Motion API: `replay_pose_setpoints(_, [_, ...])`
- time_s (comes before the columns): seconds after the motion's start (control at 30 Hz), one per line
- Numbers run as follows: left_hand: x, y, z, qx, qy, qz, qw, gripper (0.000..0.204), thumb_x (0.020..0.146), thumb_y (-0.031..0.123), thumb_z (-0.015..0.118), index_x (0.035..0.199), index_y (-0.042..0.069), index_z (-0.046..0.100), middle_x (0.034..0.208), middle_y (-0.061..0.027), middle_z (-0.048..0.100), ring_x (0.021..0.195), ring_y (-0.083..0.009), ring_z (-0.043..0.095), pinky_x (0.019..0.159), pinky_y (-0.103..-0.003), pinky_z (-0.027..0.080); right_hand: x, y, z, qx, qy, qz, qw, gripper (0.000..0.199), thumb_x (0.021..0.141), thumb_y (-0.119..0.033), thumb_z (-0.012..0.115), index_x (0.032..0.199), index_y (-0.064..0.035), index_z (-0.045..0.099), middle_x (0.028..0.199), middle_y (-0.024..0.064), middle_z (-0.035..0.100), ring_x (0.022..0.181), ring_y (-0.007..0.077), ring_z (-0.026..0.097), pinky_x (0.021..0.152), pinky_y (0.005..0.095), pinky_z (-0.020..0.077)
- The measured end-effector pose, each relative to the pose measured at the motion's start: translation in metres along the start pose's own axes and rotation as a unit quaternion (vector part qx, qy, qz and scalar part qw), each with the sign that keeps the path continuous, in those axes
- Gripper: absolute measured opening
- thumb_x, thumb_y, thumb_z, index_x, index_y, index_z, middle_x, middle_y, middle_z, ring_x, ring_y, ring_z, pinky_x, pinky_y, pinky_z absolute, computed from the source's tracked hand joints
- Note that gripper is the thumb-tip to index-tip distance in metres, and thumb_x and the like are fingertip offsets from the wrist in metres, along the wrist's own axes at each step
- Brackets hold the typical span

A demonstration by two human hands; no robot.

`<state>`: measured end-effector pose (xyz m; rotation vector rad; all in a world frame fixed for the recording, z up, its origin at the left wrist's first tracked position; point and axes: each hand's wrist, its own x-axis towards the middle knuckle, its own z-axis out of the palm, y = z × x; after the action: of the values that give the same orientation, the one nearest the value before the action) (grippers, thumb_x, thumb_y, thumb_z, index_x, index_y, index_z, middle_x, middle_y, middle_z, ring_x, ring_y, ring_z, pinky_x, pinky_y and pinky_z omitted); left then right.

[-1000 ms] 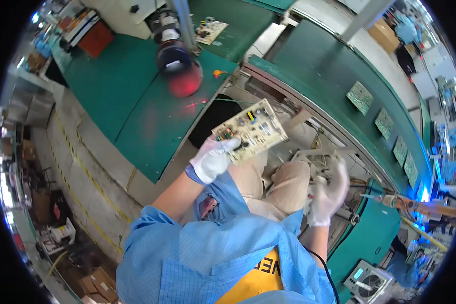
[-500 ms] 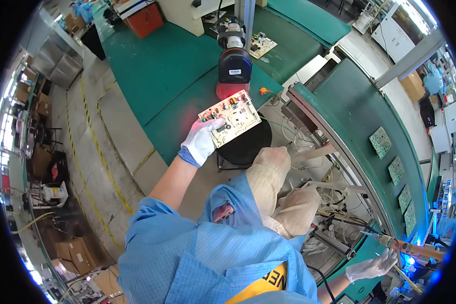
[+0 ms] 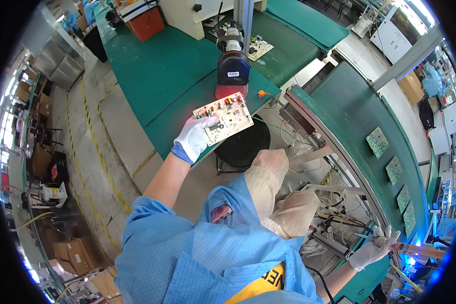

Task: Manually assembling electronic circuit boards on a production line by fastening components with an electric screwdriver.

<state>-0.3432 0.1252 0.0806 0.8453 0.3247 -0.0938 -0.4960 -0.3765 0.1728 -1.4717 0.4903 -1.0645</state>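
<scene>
My left hand (image 3: 192, 138), in a white glove, grips a cream circuit board (image 3: 230, 115) by its near left edge, with the thumb on the top face. The board carries several small components and is held tilted in the air. Just beyond it a black scanner-like device (image 3: 233, 69) casts red light on it and the glove. At the lower right my gloved right hand (image 3: 371, 252) has its fingers around an amber dispensing syringe (image 3: 418, 250). Its thin tip shows left of the fingers, and its barrel runs on to the right; the grip is partly hidden.
A green bench (image 3: 162, 76) lies ahead, with another circuit board (image 3: 260, 47) and a red bin (image 3: 146, 24) on it. Several green boards lie on the belt (image 3: 349, 111) at right. A black stool (image 3: 245, 144) stands before my knees. Cables hang under the belt frame.
My right hand has moved up and left and closed around the syringe; it was open below it before. My left hand has drawn the board slightly left.
</scene>
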Motion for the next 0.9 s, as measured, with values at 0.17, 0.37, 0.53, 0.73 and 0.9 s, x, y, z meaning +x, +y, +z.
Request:
replay_pose_setpoints(0.17, [0.001, 0.008, 0.0, -0.039, 0.009, -0.009, 0.999, 0.034, 0.088, 0.003, 0.057, 0.121, -0.006, 0.054, 0.115, -0.0184, 0.063, 0.102, -0.0293, 0.065, 0.09, -0.041, 0.054, 0.009, 0.006, -0.013, 0.033, -0.059, 0.021, 0.997, 0.062, 0.101, -0.04, 0.038, 0.14, 0.0084, 0.032, 0.115, 0.0235, 0.055, 0.078, 0.0154, 0.059, 0.068, 0.0279, 0.051])
replay_pose_setpoints(0.37, [0.021, 0.008, -0.001, -0.114, 0.024, -0.009, 0.993, 0.03, 0.091, 0.008, 0.056, 0.119, -0.004, 0.056, 0.115, -0.0179, 0.064, 0.102, -0.0305, 0.065, 0.089, -0.043, 0.054, 0.005, 0.0, -0.015, 0.062, -0.039, 0.04, 0.997, 0.054, 0.098, -0.038, 0.048, 0.137, -0.0012, 0.041, 0.112, 0.0104, 0.056, 0.068, 0.0097, 0.054, 0.061, 0.0239, 0.0449])
replay_pose_setpoints(0.53, [0.027, 0.01, 0.009, -0.141, 0.066, 0.037, 0.987, 0.023, 0.092, 0.01, 0.056, 0.114, 0.002, 0.057, 0.113, -0.0141, 0.064, 0.103, -0.0291, 0.064, 0.088, -0.044, 0.055, 0.011, 0.004, -0.02, 0.128, -0.073, 0.067, 0.987, 0.052, 0.099, -0.036, 0.048, 0.138, -0.0021, 0.042, 0.104, 0.0066, 0.054, 0.066, 0.007, 0.052, 0.057, 0.0215, 0.0407])
replay_pose_setpoints(0.73, [0.035, 0.01, 0.012, -0.133, 0.049, 0.068, 0.987, 0.022, 0.091, 0.01, 0.058, 0.112, 0.003, 0.058, 0.112, -0.0133, 0.064, 0.103, -0.0278, 0.064, 0.085, -0.041, 0.056, 0.002, -0.006, -0.003, 0.124, -0.054, 0.065, 0.989, 0.049, 0.099, -0.036, 0.048, 0.136, -0.003, 0.044, 0.099, 0.0045, 0.054, 0.064, 0.0055, 0.049, 0.054, 0.0203, 0.0398])
replay_pose_setpoints(0.9, [0.032, -0.001, 0.007, -0.124, 0.003, 0.061, 0.99, 0.03, 0.093, 0.015, 0.053, 0.12, 0.0, 0.057, 0.117, -0.0155, 0.063, 0.105, -0.0274, 0.063, 0.092, -0.041, 0.053, 0.001, -0.007, 0.006, 0.136, -0.06, 0.035, 0.988, 0.046, 0.1, -0.036, 0.048, 0.133, -0.0036, 0.047, 0.093, 0.0015, 0.056, 0.06, 0.0051, 0.047, 0.051, 0.0204, 0.0399])
